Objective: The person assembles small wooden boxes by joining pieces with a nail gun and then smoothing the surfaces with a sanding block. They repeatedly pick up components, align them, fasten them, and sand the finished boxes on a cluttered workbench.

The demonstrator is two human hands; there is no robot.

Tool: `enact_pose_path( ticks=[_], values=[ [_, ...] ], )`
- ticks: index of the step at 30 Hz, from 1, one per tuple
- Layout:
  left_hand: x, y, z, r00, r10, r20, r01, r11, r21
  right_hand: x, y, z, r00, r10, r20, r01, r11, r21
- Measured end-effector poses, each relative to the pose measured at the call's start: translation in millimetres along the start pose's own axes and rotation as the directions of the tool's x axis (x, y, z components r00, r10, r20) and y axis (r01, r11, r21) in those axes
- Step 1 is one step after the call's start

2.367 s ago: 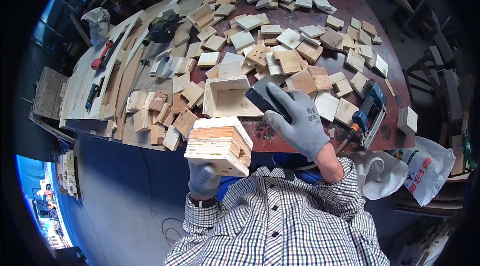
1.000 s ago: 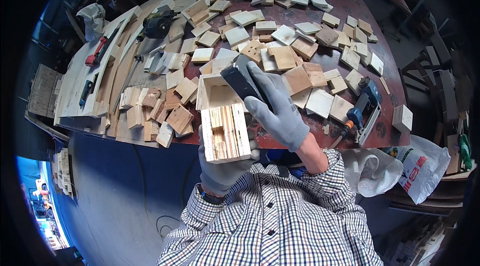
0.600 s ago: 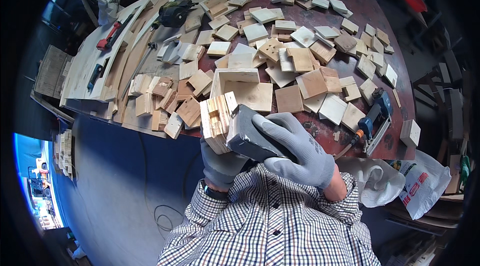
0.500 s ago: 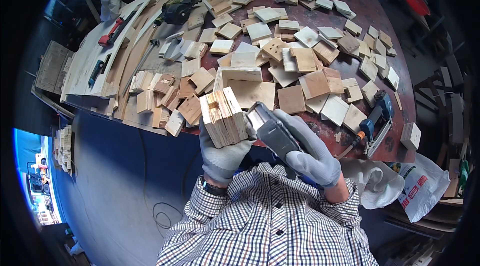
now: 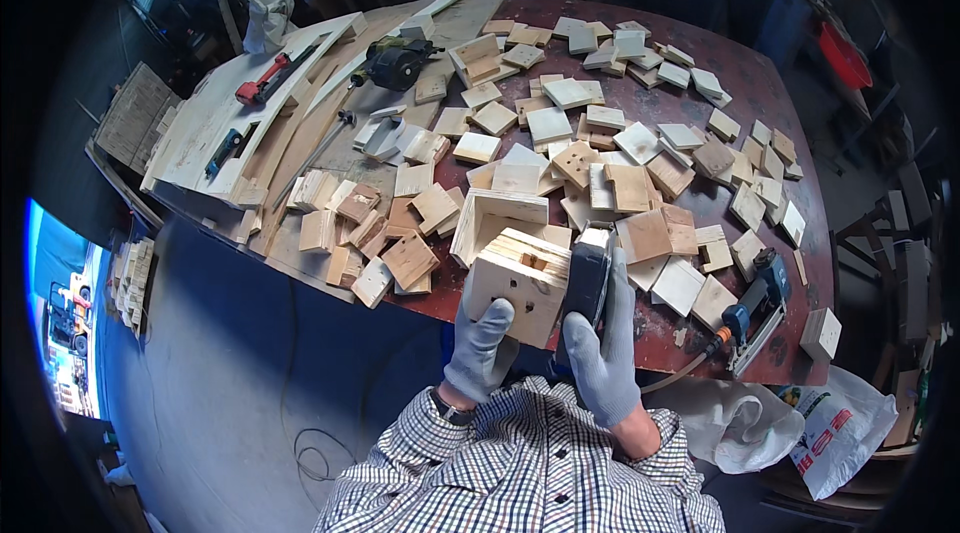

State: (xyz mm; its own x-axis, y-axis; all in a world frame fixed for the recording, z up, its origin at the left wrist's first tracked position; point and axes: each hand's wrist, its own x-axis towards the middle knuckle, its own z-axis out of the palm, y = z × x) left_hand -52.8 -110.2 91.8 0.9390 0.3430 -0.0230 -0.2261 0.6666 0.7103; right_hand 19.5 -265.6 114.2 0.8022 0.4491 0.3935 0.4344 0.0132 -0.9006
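Observation:
My left hand (image 5: 480,351), in a grey glove, grips a pale wooden block (image 5: 512,295) from its near left side, thumb across the front. The block has layered grain on top, a notch in the top and small dark holes in its front face. Gloved as well, my right hand (image 5: 606,358) is closed round a dark block-shaped hand tool, perhaps a sanding block (image 5: 588,278). That tool stands upright against the right side of the wooden block. Just behind them on the table sits an open box-like wooden piece (image 5: 498,208), partly hidden by the block.
Many loose wood pieces (image 5: 548,125) cover the dark red table (image 5: 745,38). A blue nail gun (image 5: 760,305) with a hose lies at the right. Boards (image 5: 205,108) at the left carry a red tool (image 5: 268,81) and a dark power tool (image 5: 395,63). White bags (image 5: 735,423) hang below right.
The wooden block has turned, so its holed face now shows. The dark tool has swung from a slant to upright against the block's right side. The view has tilted up.

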Motion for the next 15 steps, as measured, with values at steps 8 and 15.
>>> enact_pose_path(
  ticks=[8,15],
  values=[
    [-7.5,2.6,7.1,0.999,-0.044,-0.005,0.043,0.992,-0.121,12.7,33.6,-7.1,0.991,0.137,-0.001,-0.136,0.987,0.081],
    [-0.9,-0.2,-2.6,0.995,-0.1,0.003,0.099,0.982,-0.161,14.4,6.8,-14.3,0.982,0.175,-0.075,-0.158,0.969,0.191]
  ],
)
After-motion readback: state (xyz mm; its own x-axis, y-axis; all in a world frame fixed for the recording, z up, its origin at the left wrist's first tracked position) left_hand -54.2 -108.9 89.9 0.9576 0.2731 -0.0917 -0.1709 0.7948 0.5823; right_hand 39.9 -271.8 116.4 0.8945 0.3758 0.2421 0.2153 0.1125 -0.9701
